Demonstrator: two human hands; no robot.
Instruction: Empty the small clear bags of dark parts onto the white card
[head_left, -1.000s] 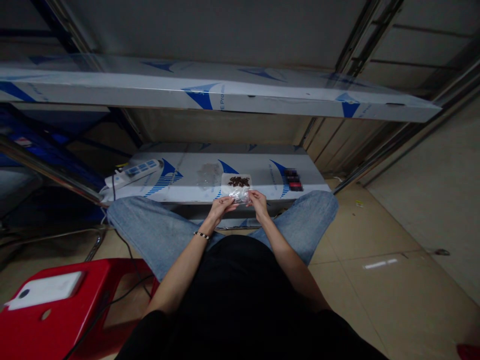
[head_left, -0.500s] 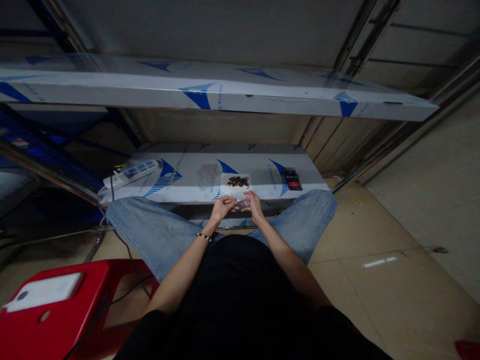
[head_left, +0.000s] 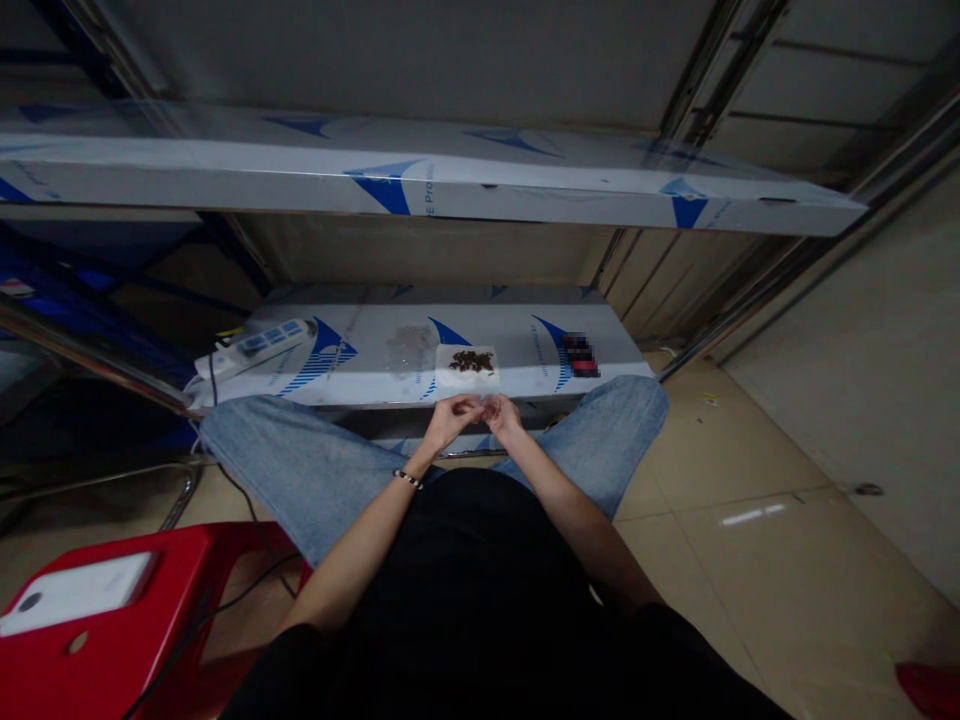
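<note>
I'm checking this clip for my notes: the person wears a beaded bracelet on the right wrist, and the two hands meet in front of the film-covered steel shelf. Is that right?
No: the beaded bracelet is on the left wrist, not the right, as the head view shows. The left hand and right hand do meet in front of the film-covered steel shelf.

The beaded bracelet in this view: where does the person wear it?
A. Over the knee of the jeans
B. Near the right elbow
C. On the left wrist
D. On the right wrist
C. The beaded bracelet sits just behind the left hand, around the wrist of that arm.
</note>
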